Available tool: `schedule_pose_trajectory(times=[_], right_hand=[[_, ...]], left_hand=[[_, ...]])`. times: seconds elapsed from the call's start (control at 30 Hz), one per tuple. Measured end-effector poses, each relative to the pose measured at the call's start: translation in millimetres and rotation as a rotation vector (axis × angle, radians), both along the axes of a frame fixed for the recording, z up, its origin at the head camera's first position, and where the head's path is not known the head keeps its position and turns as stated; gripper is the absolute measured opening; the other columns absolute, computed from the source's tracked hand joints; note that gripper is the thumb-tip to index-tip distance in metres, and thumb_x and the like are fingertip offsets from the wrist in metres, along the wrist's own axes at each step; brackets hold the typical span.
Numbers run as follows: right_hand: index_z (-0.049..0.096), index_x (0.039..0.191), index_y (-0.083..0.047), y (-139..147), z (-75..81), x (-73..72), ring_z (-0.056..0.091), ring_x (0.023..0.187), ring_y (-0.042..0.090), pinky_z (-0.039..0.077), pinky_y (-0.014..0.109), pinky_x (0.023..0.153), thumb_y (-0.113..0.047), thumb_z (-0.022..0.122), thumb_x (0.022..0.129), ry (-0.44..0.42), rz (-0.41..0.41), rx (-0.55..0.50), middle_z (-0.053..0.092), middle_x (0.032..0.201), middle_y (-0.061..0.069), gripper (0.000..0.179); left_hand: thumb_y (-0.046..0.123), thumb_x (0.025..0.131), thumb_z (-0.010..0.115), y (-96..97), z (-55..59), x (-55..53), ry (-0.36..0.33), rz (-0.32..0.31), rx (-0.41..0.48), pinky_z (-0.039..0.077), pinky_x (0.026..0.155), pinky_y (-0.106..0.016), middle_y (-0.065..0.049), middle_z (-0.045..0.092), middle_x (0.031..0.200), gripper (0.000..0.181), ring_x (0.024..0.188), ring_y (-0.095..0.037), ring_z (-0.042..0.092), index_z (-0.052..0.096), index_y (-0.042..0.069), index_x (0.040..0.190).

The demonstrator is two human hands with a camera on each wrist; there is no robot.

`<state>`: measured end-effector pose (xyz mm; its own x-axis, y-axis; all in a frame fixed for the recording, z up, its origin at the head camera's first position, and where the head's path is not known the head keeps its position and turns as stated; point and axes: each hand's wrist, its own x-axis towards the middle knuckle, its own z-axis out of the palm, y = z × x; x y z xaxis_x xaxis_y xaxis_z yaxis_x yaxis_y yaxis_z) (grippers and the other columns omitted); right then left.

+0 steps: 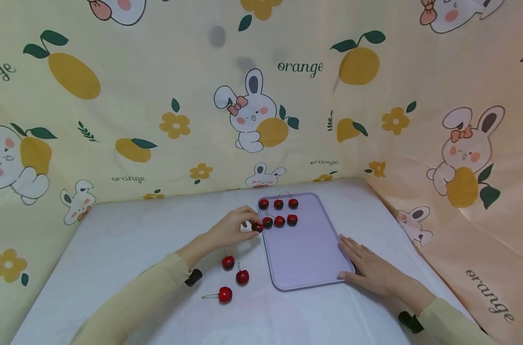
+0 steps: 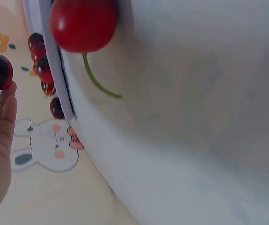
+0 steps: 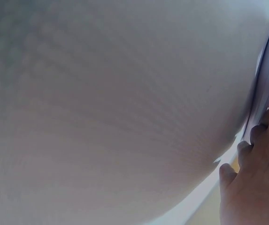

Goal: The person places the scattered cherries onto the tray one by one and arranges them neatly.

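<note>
My left hand (image 1: 233, 227) pinches a dark red cherry (image 1: 257, 227) between thumb and fingers, at the left rim of the lilac tray (image 1: 306, 258). In the left wrist view that cherry (image 2: 2, 72) shows a dark side. Two short rows of cherries (image 1: 279, 221) lie in the tray's far left part, some with stems. My right hand (image 1: 371, 269) rests at the tray's near right corner, fingers extended along the right edge and thumb on the near rim. In the right wrist view its fingers (image 3: 258, 136) lie against the tray's side.
Left of the tray, three loose cherries (image 1: 242, 277) with stems lie on the white tabletop (image 1: 158, 239). A patterned cloth (image 1: 192, 72) with rabbits and oranges stands behind the table and along its right side.
</note>
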<state>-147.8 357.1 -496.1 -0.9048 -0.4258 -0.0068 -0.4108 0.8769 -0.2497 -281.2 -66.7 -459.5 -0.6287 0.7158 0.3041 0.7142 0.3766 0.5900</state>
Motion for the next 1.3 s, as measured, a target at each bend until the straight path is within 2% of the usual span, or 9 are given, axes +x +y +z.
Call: schedule_pose_trajectory(times=[0.3,0.43,0.63,0.77,1.07,1.3], right_hand=[[0.029,0.162,-0.001,0.1,5.2,-4.0,0.026,0.153,0.046,0.026,0.061,0.12,-0.059,0.058,0.101,-0.001,0.008,0.014,0.023,0.169,0.021,0.089],[0.03,0.162,0.0,0.0,8.7,-5.1,0.026,0.152,0.046,0.026,0.062,0.12,-0.058,0.059,0.1,-0.001,0.01,0.006,0.023,0.169,0.021,0.089],[0.03,0.161,0.0,0.3,5.4,-3.3,0.026,0.153,0.046,0.025,0.061,0.121,-0.059,0.059,0.1,-0.006,0.001,0.008,0.023,0.169,0.021,0.09],[0.029,0.162,0.0,0.1,2.9,-2.7,0.026,0.153,0.045,0.026,0.06,0.121,-0.059,0.059,0.1,-0.008,0.002,0.007,0.023,0.169,0.02,0.091],[0.029,0.162,0.0,-1.0,1.5,-0.5,0.026,0.153,0.045,0.025,0.061,0.121,-0.059,0.059,0.1,-0.008,-0.003,0.002,0.023,0.169,0.02,0.09],[0.031,0.161,0.0,-2.4,2.0,-0.7,0.026,0.153,0.044,0.026,0.061,0.12,-0.06,0.059,0.099,-0.005,-0.007,0.006,0.025,0.169,0.02,0.091]], left_hand=[[0.014,0.094,0.079,19.9,2.1,-1.9,-0.049,-0.03,-0.157,0.058,0.09,-0.029,-0.003,0.064,0.121,0.026,0.104,-0.015,0.062,0.073,0.011,0.119],[0.014,0.094,0.079,26.1,3.1,-3.2,-0.065,-0.048,-0.193,0.058,0.092,-0.03,-0.003,0.064,0.12,0.027,0.105,-0.015,0.063,0.073,0.01,0.12],[0.018,0.093,0.08,33.4,-5.6,-6.5,-0.073,-0.065,-0.247,0.054,0.093,-0.022,0.001,0.063,0.117,0.027,0.105,-0.011,0.062,0.073,0.014,0.118],[0.018,0.093,0.08,37.8,-9.2,-5.5,-0.094,-0.076,-0.271,0.055,0.093,-0.022,0.003,0.063,0.115,0.025,0.103,-0.011,0.063,0.074,0.014,0.117],[0.02,0.093,0.081,45.2,-13.1,-6.0,-0.039,-0.093,-0.338,0.052,0.093,-0.02,0.005,0.064,0.112,0.024,0.101,-0.011,0.063,0.074,0.016,0.115],[0.022,0.093,0.081,46.3,-13.1,-6.6,0.001,-0.095,-0.363,0.052,0.094,-0.022,0.004,0.063,0.114,0.024,0.1,-0.008,0.061,0.074,0.017,0.115]])
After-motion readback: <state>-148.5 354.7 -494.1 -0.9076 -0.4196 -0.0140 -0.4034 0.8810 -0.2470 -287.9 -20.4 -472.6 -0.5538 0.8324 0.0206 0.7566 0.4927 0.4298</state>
